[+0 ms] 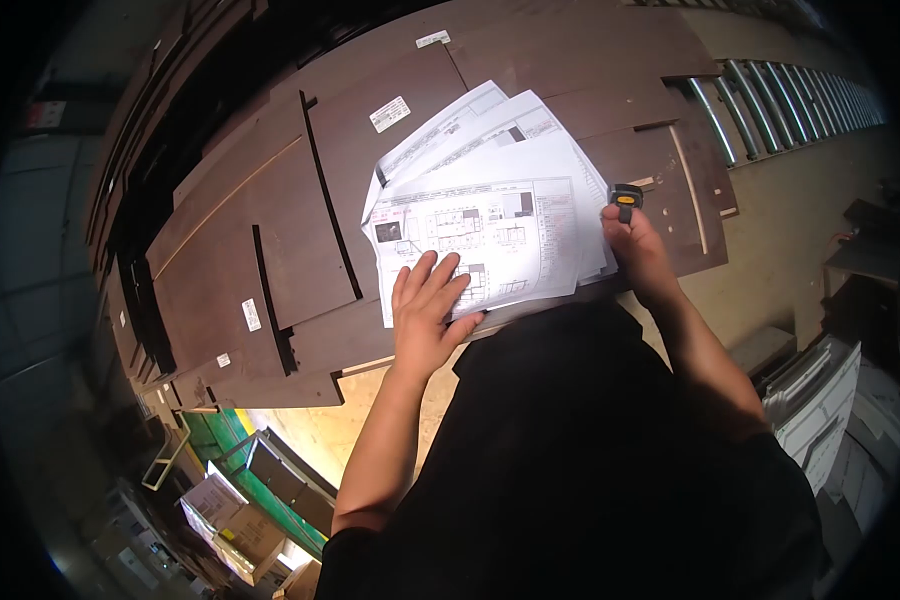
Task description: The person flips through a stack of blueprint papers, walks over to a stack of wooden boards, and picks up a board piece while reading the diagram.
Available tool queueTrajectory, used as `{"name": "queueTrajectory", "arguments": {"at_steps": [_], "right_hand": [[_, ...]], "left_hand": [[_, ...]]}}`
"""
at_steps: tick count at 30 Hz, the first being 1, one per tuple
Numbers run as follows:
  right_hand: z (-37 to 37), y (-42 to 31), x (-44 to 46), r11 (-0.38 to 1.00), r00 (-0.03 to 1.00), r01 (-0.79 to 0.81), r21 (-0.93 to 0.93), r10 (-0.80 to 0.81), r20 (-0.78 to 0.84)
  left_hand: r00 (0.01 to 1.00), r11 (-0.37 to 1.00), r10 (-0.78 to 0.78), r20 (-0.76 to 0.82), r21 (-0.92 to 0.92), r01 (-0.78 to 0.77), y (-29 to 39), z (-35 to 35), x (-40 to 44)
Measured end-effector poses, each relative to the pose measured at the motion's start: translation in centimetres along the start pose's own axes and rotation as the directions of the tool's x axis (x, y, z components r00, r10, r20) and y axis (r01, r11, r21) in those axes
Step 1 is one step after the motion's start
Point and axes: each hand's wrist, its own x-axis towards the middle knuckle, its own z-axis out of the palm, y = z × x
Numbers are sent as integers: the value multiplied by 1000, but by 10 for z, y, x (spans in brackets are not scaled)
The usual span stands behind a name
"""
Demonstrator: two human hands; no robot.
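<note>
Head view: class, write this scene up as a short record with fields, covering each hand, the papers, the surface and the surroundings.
left hand: spread flat on the top sheet
right hand: at the small black device, beside the papers' edge
papers: fanned, printed with drawings
surface: dark brown panels, some with white labels
surroundings: metal rollers, cardboard box
</note>
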Motion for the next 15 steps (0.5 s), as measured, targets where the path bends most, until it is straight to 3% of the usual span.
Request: {"name": "queueTrajectory", "arguments": {"at_steps": [5, 15], "right_hand": [[-7, 6, 4, 996, 1000, 2, 89, -4, 25], [-14, 5, 5, 999, 1000, -12, -31, 13, 17]], "left_hand": [[999, 1000, -6, 31, -24, 6, -2, -4, -1], [999, 994, -34, 10, -104, 35, -6, -1, -2]]}}
